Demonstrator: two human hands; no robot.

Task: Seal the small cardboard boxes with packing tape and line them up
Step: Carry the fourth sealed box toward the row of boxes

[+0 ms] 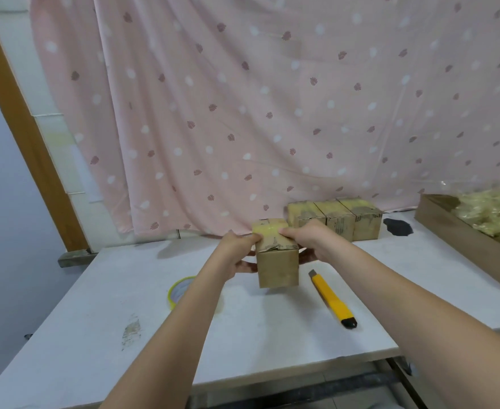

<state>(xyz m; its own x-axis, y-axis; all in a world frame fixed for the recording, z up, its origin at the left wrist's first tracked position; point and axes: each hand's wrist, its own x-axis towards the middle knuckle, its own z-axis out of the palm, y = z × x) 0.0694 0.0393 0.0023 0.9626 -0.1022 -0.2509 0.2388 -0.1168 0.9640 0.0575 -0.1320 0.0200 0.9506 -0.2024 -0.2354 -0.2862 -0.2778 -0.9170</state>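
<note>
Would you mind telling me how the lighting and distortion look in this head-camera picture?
Head view: soft, even light, faint shadows under the held box and the hands; wide-angle bending curves the table edge and door frame; yellowish tape on the box top shows slight glare.

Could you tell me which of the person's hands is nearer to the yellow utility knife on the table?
Right. The right hand grips the held box on the side above the utility knife; the left hand grips the box's far side, beside the tape roll.
</note>
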